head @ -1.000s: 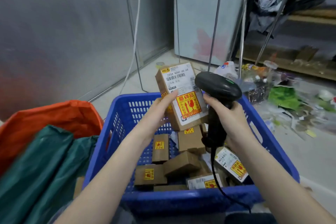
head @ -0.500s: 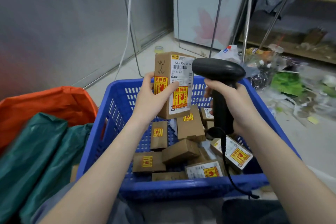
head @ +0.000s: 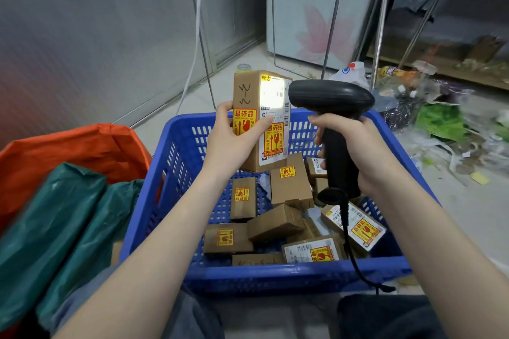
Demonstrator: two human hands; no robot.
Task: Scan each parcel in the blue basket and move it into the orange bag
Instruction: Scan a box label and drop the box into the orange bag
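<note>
**Parcel lit under the scanner**

Left of your fingers sat the orange bag [head: 82, 146]. Your left hand [head: 228, 146] gripped an upright parcel [head: 261, 118] above the blue basket [head: 275, 278]. Your right hand [head: 355, 148] wrapped the scanner [head: 330, 99], its head just beside the lit label.

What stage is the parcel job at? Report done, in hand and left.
Done: green bags already lie in the orange bag. In hand: the left hand holds a parcel upright while the scanner in the right hand lights its label. Left: several boxes remain in the blue basket.
</note>
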